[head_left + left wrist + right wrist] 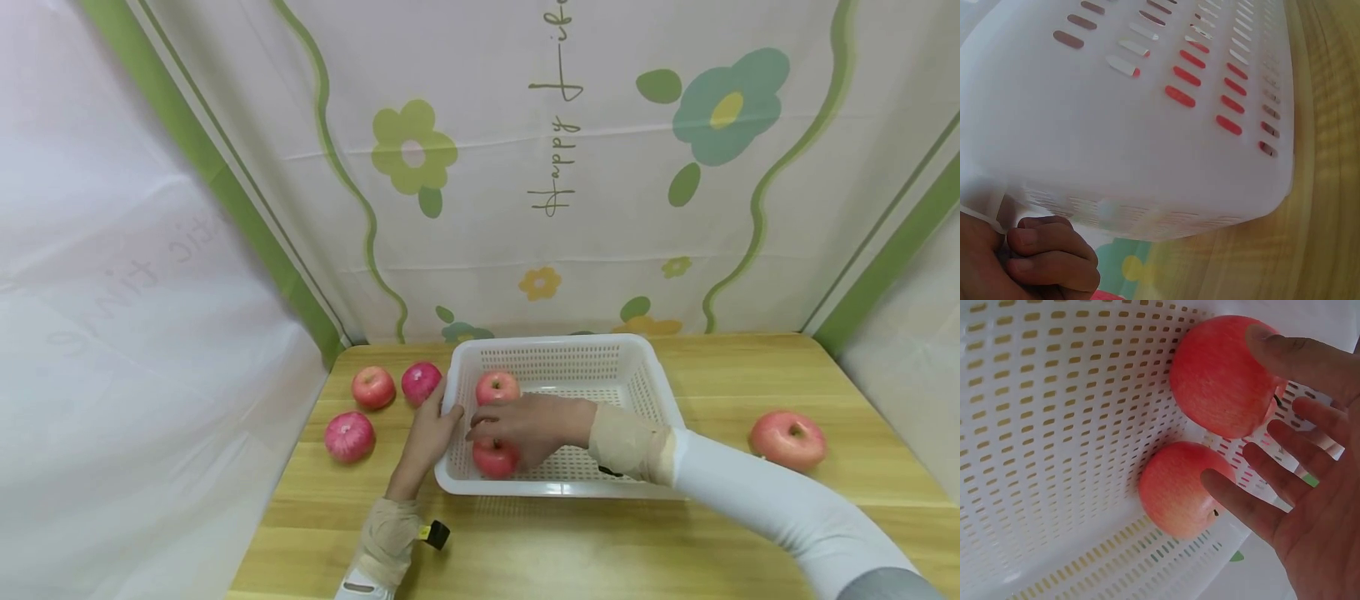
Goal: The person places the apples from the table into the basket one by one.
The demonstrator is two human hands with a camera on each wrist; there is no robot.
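The right hand point(534, 423) reaches into a white plastic basket point(652, 392), a rectangular tub with rounded corners and walls and floor pierced by rows of small slots. Its fingers are spread and nearly straight over a round, smooth-skinned red apple point(495, 457) lying in the basket's near left corner. The right wrist view shows the fingertips point(1235, 490) against or just over this fruit's faintly streaked pink-red skin, not curled round it. A second apple point(497, 386) sits just beyond the fingers, against the same left wall, close to the first.

The left hand point(432, 432) is outside the basket, at its left rim. The left wrist view shows its fingers point(1054, 253) curled beside the matte, slotted wall, but whether they actually pinch the rim I cannot tell.

Left of this hand, three more glossy red apples point(373, 387) rest on the pale wood-grain counter point(525, 550). One larger pinkish apple point(788, 438) lies well to the right of the right forearm. Both wrists wear beige fabric cuffs.
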